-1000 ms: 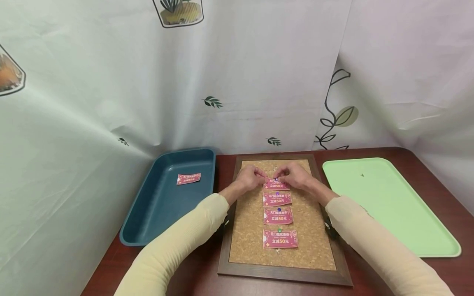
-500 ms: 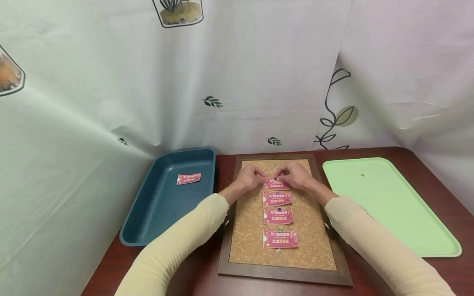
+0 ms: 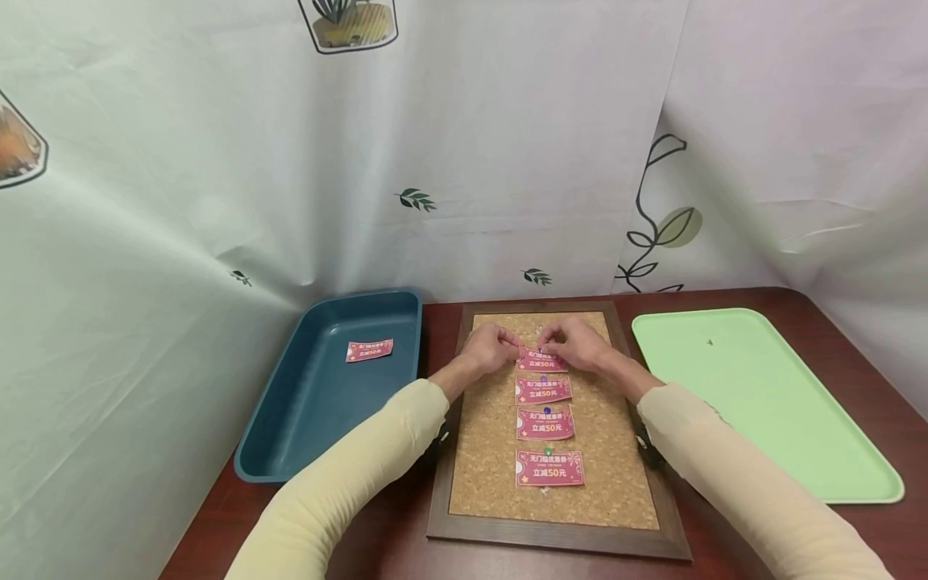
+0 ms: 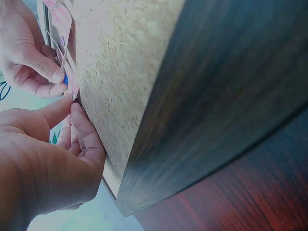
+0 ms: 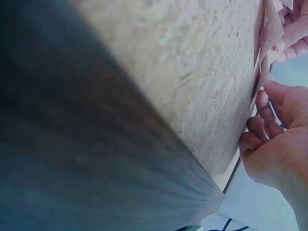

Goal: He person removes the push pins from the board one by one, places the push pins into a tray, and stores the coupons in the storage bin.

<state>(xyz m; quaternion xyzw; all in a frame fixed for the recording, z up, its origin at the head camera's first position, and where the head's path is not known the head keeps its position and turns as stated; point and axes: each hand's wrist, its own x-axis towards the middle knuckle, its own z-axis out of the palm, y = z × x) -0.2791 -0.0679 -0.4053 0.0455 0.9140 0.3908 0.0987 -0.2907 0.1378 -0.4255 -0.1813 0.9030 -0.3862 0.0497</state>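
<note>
Each grip was closed on something small near the far end of a framed corkboard (image 3: 493, 459): the left hand (image 3: 487, 350) pinched the left corner of the top coupon (image 3: 544, 364) between thumb and forefinger, and the right hand (image 3: 577, 343) held a blue pin (image 4: 66, 78) at that coupon's upper edge. Whether its point had entered the cork could not be told. Beneath the board spread a reddish-brown desk (image 3: 384, 536), its far right corner rounded. On it, a deep blue tray (image 3: 312, 423) with a loose coupon (image 3: 370, 350) inside stood at the left, and a shallow pale-green tray (image 3: 768, 419) lay at the right. Creased white sheeting (image 3: 478, 121), printed with leaves, hung behind the desk and along its left side. Three lower coupons (image 3: 544, 430) ran down the cork in a column, each with a coloured pushpin (image 3: 548, 452) at its upper edge. Both forearms, in cream sleeves (image 3: 355, 475), reached forward and converged from either side, the two hands' fingertips near each other over the top coupon.
</note>
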